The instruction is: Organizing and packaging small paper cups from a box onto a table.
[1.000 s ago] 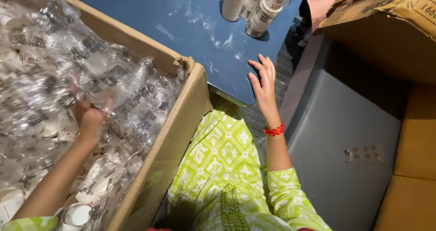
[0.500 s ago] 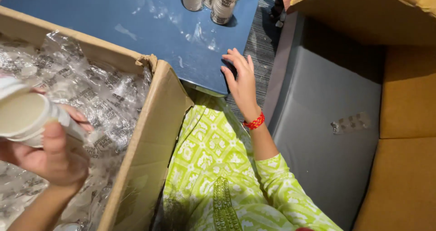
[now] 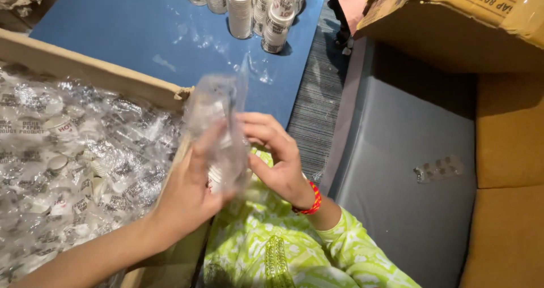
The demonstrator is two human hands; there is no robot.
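Carton: a big open cardboard box point(image 3: 113, 81) fills the left of the view, packed with more clear-wrapped cup sleeves point(image 3: 73, 163) lying in a loose heap.
Left hand: the left hand point(image 3: 190, 189) reaches up from the lower left, forearm crossing the carton's edge, palm turned toward the body; its fingers curl round the lower half of the bundle, closed firmly enough to carry it.
Bundle: a sleeve of paper cups point(image 3: 218, 129) in crinkly clear plastic, held upright between both hands — just above the lap and right beside the carton's near corner.
How it handles: probably very light, and soft in the wrap but fairly stiff along the stacked cups; the film looks slick and loose, so it may slide under the fingers. The cups would likely crush if squeezed hard — best held round the body of the stack, not by the loose plastic at the top.
Right hand: the right hand point(image 3: 277, 158), with a red bangle point(image 3: 310, 200) at the wrist, comes in from the lower right with the wrist bent; fingers half-curled, tips pinching the plastic on the bundle's right side.
Table: a blue table top point(image 3: 141, 33) lies beyond, with unwrapped cup stacks point(image 3: 258, 10) standing at its far edge, well apart from the hands.
Right side: a grey box point(image 3: 408, 129) and another cardboard carton point(image 3: 464, 22), untouched.
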